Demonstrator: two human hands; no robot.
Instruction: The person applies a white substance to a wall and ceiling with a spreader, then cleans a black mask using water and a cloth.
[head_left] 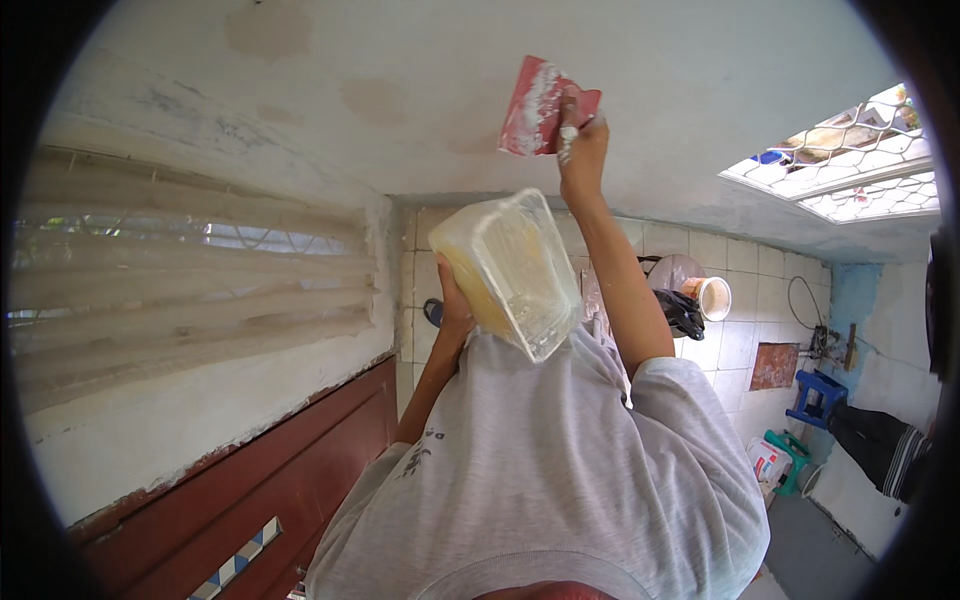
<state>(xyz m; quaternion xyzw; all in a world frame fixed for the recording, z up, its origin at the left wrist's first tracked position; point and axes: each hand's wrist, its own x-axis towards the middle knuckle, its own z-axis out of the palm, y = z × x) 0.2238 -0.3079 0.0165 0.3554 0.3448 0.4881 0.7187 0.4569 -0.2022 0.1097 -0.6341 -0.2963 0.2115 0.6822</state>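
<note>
My right hand [580, 140] is raised at the wall [430, 60], its fingers closed round a red putty spreader [528, 105]. White paste smears the spreader's face and also my fingers. Whether its edge touches the wall I cannot tell. Lower and to the left, my left hand [453, 292] grips the side of a translucent yellowish plastic tub [520, 275]. The tub tilts with its open mouth turned to the right, and whitish paste clings to its inner walls. Most of my left fingers are hidden behind the tub.
A louvred window [190, 265] and a red-brown door [250, 480] line the left side. On the tiled floor [735, 345] are a white bucket [713, 298] and a black plastic bag [681, 315]. Farther right stand a blue stool [817, 397] and a green stool [790, 462], below a grilled window [840, 150].
</note>
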